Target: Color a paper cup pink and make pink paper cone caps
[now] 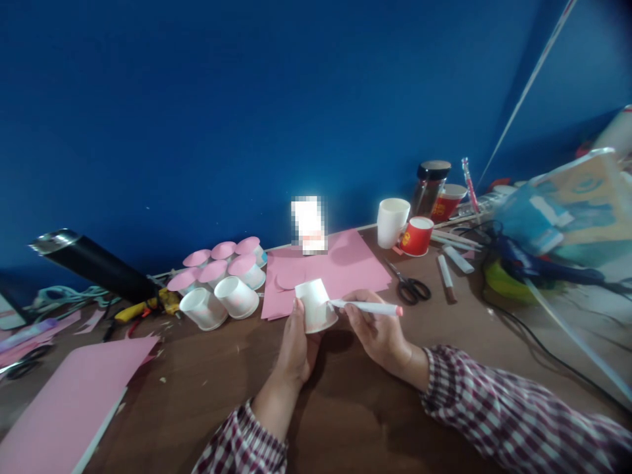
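Note:
My left hand [296, 345] is wrapped round a white paper cup [316, 304], held upside down above the brown table. Between the fingers of my right hand [378, 332] is a white marker pen [370, 307] with a pink end. Its tip meets the right side of the cup, or comes very close; I cannot tell if they touch. Pink paper sheets [340, 263] lie just behind the cup. To the left stand two more upturned white paper cups [236, 296], beside several cups topped with pink paper discs [213, 271].
Scissors [413, 289] and a marker cap-like pen [447, 280] lie to the right. Behind them are a white cup [392, 224], a red paper cup [417, 237] and a dark-lidded jar [430, 187]. A glue gun [538, 266] with its cable sits farther right. Leftward are a black flask [99, 266] and pink sheets [83, 401].

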### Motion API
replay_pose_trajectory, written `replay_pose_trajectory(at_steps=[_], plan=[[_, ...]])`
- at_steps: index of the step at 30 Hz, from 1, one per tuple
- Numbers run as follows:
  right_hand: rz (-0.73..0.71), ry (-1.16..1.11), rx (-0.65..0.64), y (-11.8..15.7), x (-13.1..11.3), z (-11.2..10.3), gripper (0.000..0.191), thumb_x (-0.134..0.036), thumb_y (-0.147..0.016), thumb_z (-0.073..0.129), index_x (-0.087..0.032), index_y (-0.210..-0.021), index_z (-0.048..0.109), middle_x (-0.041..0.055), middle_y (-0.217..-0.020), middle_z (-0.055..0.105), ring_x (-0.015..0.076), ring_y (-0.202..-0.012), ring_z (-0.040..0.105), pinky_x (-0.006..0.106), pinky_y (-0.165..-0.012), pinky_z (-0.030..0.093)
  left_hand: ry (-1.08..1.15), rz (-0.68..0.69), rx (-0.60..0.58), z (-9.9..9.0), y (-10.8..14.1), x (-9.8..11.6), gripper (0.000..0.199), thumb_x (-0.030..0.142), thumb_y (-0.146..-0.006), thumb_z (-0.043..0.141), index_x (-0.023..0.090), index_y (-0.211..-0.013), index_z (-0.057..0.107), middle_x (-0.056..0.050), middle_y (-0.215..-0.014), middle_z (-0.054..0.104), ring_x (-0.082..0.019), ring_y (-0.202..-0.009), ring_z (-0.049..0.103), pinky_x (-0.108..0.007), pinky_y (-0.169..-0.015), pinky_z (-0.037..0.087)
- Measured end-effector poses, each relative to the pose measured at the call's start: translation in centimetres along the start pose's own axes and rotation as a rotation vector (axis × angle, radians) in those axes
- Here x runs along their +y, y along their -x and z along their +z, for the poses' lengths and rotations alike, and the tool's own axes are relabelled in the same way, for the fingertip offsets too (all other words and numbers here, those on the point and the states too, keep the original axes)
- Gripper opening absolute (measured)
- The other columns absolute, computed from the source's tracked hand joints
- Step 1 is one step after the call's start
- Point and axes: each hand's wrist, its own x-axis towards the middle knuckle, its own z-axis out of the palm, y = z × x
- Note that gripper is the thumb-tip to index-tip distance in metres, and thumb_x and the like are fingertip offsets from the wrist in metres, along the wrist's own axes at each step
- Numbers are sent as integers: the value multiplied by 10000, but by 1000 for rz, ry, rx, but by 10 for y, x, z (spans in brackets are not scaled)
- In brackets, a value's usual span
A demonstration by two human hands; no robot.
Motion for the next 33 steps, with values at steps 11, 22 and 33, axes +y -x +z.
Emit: replay_pose_trajectory(at_steps=[11, 22, 33], plan=[[1, -2, -16, 0, 1, 0, 97, -233, -931, 513, -172, -937, 587, 44, -791, 655, 155, -678, 631, 262, -620, 499, 0, -3, 12, 0, 0, 0, 503, 553, -861, 557, 105, -1069, 649, -120, -1028, 716, -249, -939, 675, -387, -920, 505], [15, -49, -26, 1, 3, 1, 94, -230, -927, 506, -181, -910, 584, 35, -771, 642, 149, -658, 616, 249, -599, 496, 7, -5, 6, 0, -1, -1, 501, 553, -855, 565, 103, -1059, 645, -117, -996, 716, -245, -910, 676, -388, -899, 508], [47, -96, -27, 3, 7, 3, 96, -261, -942, 499, -189, -952, 563, 42, -783, 658, 160, -670, 628, 268, -620, 520, 2, -29, 1, -1, -1, -1, 495, 540, -870, 550, 105, -1090, 637, -122, -1037, 709, -241, -914, 672, -381, -892, 511]])
